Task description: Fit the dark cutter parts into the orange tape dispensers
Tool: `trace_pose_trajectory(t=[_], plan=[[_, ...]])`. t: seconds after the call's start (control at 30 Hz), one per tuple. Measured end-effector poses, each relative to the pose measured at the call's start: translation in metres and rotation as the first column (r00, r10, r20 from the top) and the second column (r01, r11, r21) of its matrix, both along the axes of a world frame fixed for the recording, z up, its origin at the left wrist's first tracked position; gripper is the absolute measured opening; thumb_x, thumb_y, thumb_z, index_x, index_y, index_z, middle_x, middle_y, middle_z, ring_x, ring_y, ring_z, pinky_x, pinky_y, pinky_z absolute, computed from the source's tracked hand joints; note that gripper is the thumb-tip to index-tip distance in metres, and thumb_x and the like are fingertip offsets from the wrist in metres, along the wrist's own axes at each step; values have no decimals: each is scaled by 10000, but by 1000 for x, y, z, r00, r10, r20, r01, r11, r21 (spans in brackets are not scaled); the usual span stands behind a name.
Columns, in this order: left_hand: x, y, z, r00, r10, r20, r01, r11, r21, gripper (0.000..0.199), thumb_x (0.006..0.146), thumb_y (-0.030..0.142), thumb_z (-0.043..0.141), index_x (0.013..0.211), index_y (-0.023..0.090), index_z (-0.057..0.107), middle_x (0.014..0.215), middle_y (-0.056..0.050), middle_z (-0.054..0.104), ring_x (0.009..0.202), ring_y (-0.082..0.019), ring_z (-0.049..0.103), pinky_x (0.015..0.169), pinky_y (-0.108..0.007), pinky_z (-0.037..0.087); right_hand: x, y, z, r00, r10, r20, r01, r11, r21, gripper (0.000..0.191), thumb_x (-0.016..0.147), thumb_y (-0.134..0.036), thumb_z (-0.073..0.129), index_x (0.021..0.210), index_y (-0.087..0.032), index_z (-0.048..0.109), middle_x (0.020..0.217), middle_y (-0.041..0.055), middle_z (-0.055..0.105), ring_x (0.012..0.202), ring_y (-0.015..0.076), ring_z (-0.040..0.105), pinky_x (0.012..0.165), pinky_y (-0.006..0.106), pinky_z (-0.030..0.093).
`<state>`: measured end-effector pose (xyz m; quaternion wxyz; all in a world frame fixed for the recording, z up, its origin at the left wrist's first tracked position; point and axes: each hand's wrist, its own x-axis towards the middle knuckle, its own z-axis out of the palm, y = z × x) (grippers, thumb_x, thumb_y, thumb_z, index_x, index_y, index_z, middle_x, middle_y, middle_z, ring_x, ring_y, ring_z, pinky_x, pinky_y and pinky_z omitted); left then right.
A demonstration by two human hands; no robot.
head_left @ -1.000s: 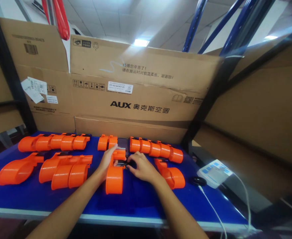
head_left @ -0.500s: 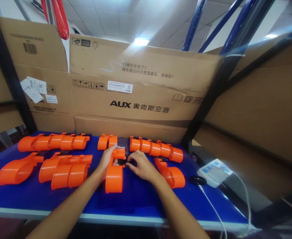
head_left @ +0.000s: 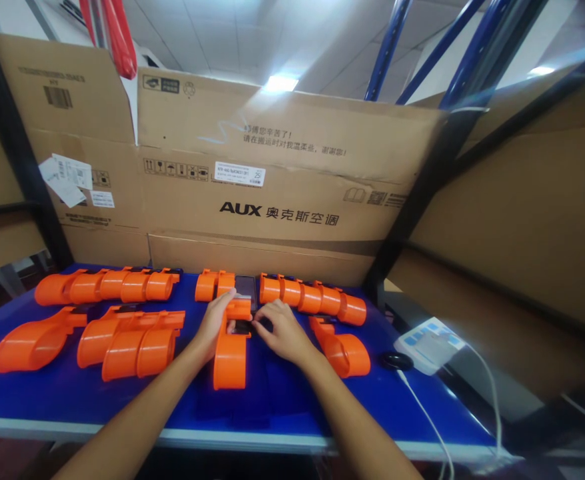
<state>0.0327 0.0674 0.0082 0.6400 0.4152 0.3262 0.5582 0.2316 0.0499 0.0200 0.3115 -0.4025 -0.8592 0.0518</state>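
My left hand [head_left: 214, 326] grips an orange plastic part [head_left: 230, 360] near the middle of the blue table; its wide rounded end hangs toward me. A black piece [head_left: 242, 327] shows at the part's right side. Beside it, my right hand [head_left: 281, 331] has thumb and fingertips pressed together at the right edge of the part; whatever they pinch is too small to make out. Just behind the hands lies a dark phone-like object [head_left: 246, 289].
More orange parts stand in a back left row [head_left: 112, 285], a front left group [head_left: 137, 347], a back right row [head_left: 312, 298] and at the right [head_left: 350, 355]. A white device [head_left: 430, 345] with cables and a black disc [head_left: 397, 361] sit far right. Cardboard [head_left: 272, 200] walls the back.
The right fingers have shifted very slightly at the edge of the orange part. Otherwise the hands and parts look nearly the same.
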Motion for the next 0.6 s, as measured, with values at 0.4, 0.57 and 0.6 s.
trace_pose_trajectory(t=[0.4,0.57,0.6], plan=[[11,-15,2,974,-72,-217,111,979,173,452,822,637,666,938,207,588,626,47,583,349,-73,465,359,-202,296,-15,-3,3,832,-14,-555,-130,967,-219,269,915,-454,661,991,-204,725,843,22,706,703,169,589,642,277,462],[11,-20,4,963,-150,-224,190,967,169,474,760,542,778,1051,215,596,615,58,579,373,-83,484,396,-207,291,-13,0,4,764,-71,-641,-94,971,-220,285,861,-474,708,863,-189,718,762,17,679,647,157,558,613,272,452],[11,-20,5,963,-156,-218,193,968,162,494,741,515,803,1076,214,599,613,60,578,378,-83,481,406,-209,291,-12,0,4,758,-76,-648,-91,971,-221,283,854,-473,715,862,-190,721,763,19,682,650,159,561,615,275,455]])
